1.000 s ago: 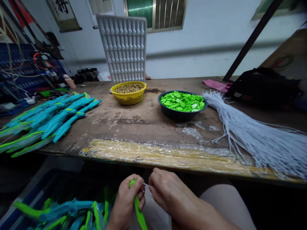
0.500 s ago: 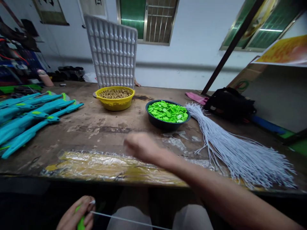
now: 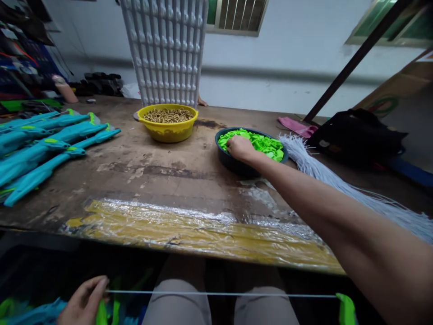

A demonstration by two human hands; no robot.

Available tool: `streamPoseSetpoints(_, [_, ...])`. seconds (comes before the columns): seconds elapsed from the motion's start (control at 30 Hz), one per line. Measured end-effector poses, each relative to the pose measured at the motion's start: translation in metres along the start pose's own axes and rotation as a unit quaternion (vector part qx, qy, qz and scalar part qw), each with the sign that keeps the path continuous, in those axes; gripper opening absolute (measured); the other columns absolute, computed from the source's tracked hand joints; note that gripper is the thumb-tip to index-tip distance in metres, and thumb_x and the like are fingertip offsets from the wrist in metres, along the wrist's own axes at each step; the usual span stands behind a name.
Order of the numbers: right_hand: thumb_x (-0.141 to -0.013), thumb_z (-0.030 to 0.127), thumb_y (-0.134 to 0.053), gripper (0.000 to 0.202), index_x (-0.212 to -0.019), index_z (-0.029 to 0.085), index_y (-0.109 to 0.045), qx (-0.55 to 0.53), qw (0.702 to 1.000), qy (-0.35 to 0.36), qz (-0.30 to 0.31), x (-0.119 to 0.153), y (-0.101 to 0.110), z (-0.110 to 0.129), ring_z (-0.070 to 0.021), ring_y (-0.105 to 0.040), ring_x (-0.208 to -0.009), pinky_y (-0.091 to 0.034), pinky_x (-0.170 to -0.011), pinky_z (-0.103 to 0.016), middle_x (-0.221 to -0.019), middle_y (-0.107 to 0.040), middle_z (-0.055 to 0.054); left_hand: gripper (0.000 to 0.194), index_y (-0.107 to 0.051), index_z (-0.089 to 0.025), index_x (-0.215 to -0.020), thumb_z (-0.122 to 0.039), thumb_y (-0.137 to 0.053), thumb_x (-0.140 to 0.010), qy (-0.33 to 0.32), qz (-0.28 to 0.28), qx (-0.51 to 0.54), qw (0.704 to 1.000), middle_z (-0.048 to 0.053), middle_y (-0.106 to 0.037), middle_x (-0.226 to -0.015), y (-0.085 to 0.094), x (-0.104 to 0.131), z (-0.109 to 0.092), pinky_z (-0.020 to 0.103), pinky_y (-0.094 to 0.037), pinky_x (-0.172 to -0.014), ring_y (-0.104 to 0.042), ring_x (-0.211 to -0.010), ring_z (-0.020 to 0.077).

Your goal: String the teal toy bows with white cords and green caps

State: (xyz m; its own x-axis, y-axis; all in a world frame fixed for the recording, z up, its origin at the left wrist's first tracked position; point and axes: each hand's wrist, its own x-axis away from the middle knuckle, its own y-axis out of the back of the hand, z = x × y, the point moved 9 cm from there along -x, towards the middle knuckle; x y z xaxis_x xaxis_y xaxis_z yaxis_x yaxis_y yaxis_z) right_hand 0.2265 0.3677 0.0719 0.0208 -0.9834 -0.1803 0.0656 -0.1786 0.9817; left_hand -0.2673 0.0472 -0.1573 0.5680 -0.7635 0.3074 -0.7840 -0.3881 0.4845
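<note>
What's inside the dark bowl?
Loose green pieces fill the dark bowl, the right grip down at them. Pieces beneath the grip and the bowl's bottom are covered; can't tell whether it holds one.

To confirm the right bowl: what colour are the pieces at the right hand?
Bright green. The pieces show best in the head view.

Table point(image 3: 101, 189): brown, stained, scuffed top
Yellow tape point(image 3: 203, 232): shiny strip along the near edge
Teal parts point(image 3: 50, 155): green-trimmed, lying in rows toward the left edge
Yellow basin point(image 3: 169, 134): brass-coloured rings point(image 3: 171, 115) inside, toward the far edge
Dark bowl point(image 3: 230, 163): green pieces point(image 3: 260, 142) inside, right of centre
White cords point(image 3: 355, 192): loose bundle fanning toward the right edge
Far right corner: pink cloth point(image 3: 297, 127), black bag point(image 3: 358, 140)
Far left corner: pink bottle point(image 3: 65, 90)
</note>
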Motion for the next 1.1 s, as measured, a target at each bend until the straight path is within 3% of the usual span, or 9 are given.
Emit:
streamPoseSetpoints(0.13, [-0.104,0.014,-0.047,0.022,-0.118,0.003,-0.059,-0.038,0.996,-0.044,-0.07,0.018,0.024,-0.015,-0.0325,-0.057,-0.122,-0.044,-0.1,-0.045,-0.128,-0.061,-0.026,0.045,-0.064,-0.018,-0.097,-0.059,-0.056,-0.08,-0.329,-0.078,-0.187,0.922,0.022,-0.067,-0.116,-0.002,0.051,-0.094,0.06,-0.044,-0.103,-0.06,-0.117,0.0433])
streamPoseSetpoints(0.23, [-0.105,0.016,-0.044,0.024,-0.123,0.001,-0.052,-0.136,0.98,-0.079,-0.122,0.053,0.043,-0.028,-0.0235,-0.058,-0.114,-0.046,-0.093,-0.037,-0.123,-0.061,-0.023,0.027,-0.064,-0.019,-0.101,-0.043,-0.055,-0.092,-0.431,-0.025,-0.169,0.886,0.016,-0.069,-0.111,-0.028,0.101,-0.125,0.049,-0.046,-0.102,-0.064,-0.11,0.0329])
streamPoseSetpoints(0.33, [-0.096,0.017,-0.06,0.01,-0.104,0.011,-0.059,-0.301,0.948,-0.067,-0.079,0.122,0.043,-0.022,-0.0111,-0.059,-0.07,-0.048,-0.065,-0.025,-0.083,-0.066,-0.004,0.018,-0.067,-0.023,-0.097,-0.037,-0.056,-0.095,-0.385,0.152,-0.118,0.903,0.007,-0.072,-0.099,-0.075,0.14,-0.122,0.035,-0.053,-0.086,-0.069,-0.094,0.0238])
streamPoseSetpoints(0.43, [-0.083,0.022,-0.074,0.018,-0.097,0.016,-0.065,-0.586,0.803,-0.055,0.092,0.227,0.01,0.007,-0.0084,-0.05,-0.051,-0.041,-0.047,-0.021,-0.069,-0.061,0.003,0.021,-0.069,-0.023,-0.094,-0.037,-0.053,-0.096,-0.318,0.334,-0.106,0.881,0.005,-0.074,-0.094,-0.126,0.18,-0.107,0.032,-0.054,-0.081,-0.07,-0.09,0.0225])
streamPoseSetpoints(0.53, [-0.074,0.036,-0.083,0.03,-0.096,0.018,-0.072,-0.671,0.691,-0.158,0.216,0.341,-0.037,0.023,-0.0088,-0.052,-0.05,-0.045,-0.049,-0.022,-0.066,-0.063,0.003,0.028,-0.068,-0.021,-0.11,-0.038,-0.054,-0.094,-0.282,0.451,-0.155,0.832,0.011,-0.073,-0.113,-0.16,0.207,-0.093,0.04,-0.049,-0.098,-0.066,-0.108,0.0282])
streamPoseSetpoints(0.67, [-0.072,0.042,-0.087,0.044,-0.106,0.018,-0.072,-0.739,0.587,-0.267,0.197,0.439,-0.076,0.034,-0.0116,-0.059,-0.053,-0.049,-0.055,-0.025,-0.063,-0.066,0.002,0.047,-0.065,-0.018,-0.125,-0.039,-0.066,-0.083,-0.166,0.602,-0.197,0.756,0.014,-0.07,-0.124,-0.192,0.224,-0.066,0.044,-0.043,-0.104,-0.062,-0.115,0.0327])
streamPoseSetpoints(0.8, [-0.075,0.043,-0.087,0.05,-0.115,0.018,-0.068,-0.799,0.511,-0.283,0.144,0.474,-0.071,0.051,-0.0133,-0.064,-0.055,-0.053,-0.058,-0.025,-0.065,-0.07,0.0,0.043,-0.071,-0.016,-0.107,-0.038,-0.074,-0.07,-0.113,0.68,-0.182,0.701,0.005,-0.073,-0.091,-0.213,0.236,-0.066,0.033,-0.051,-0.078,-0.066,-0.086,0.0251])
streamPoseSetpoints(0.93, [-0.081,0.038,-0.083,0.03,-0.104,0.023,-0.07,-0.812,0.512,-0.263,0.101,0.479,-0.023,0.051,-0.0161,-0.071,-0.065,-0.057,-0.068,-0.028,-0.071,-0.074,-0.001,0.04,-0.066,-0.016,-0.103,-0.041,-0.072,-0.073,-0.104,0.694,-0.143,0.698,0.002,-0.067,-0.087,-0.21,0.256,-0.091,0.028,-0.047,-0.073,-0.06,-0.081,0.0192])
streamPoseSetpoints(1.1, [-0.083,0.044,-0.08,0.023,-0.099,0.028,-0.074,-0.75,0.61,-0.257,0.01,0.482,0.034,0.027,-0.0182,-0.072,-0.071,-0.059,-0.069,-0.027,-0.08,-0.075,-0.002,0.04,-0.064,-0.017,-0.106,-0.041,-0.078,-0.077,-0.047,0.659,0.029,0.75,0.001,-0.066,-0.085,-0.186,0.269,-0.145,0.025,-0.047,-0.068,-0.06,-0.075,0.0152])
